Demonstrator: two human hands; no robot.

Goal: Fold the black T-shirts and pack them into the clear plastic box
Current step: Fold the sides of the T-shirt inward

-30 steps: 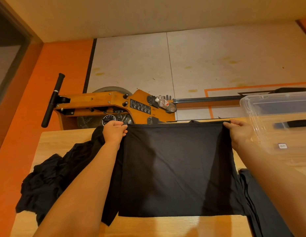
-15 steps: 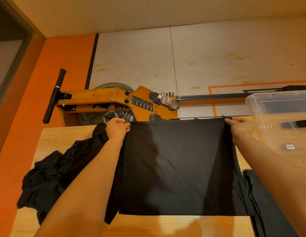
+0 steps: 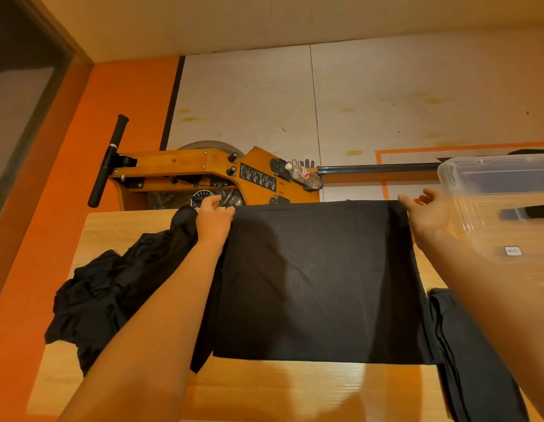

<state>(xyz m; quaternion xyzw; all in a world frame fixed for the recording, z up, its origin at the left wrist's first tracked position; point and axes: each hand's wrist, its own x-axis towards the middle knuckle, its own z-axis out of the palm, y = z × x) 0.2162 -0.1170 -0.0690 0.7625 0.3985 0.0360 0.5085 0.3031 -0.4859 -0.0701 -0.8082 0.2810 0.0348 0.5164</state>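
Black T-shirt point(image 3: 319, 281) lies flat on counter point(image 3: 283, 391), left hand point(image 3: 213, 219) and right hand point(image 3: 429, 213) each pinching a far corner. Clear plastic box point(image 3: 502, 208) right, its small label unreadable. Crumpled black shirts point(image 3: 112, 300) left; water bottle point(image 3: 304, 175) label illegible.

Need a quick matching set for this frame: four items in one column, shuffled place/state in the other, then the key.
Items
1. flat black T-shirt
2. crumpled black pile
3. clear plastic box
4. water bottle

Place or state
A. far right of the table
B. on the wooden machine behind the table
C. heaped at the table's left
D. spread at centre, far corners pinched by the left hand and right hand

Pairs: 1-D, 2-C, 3-A, 4-B
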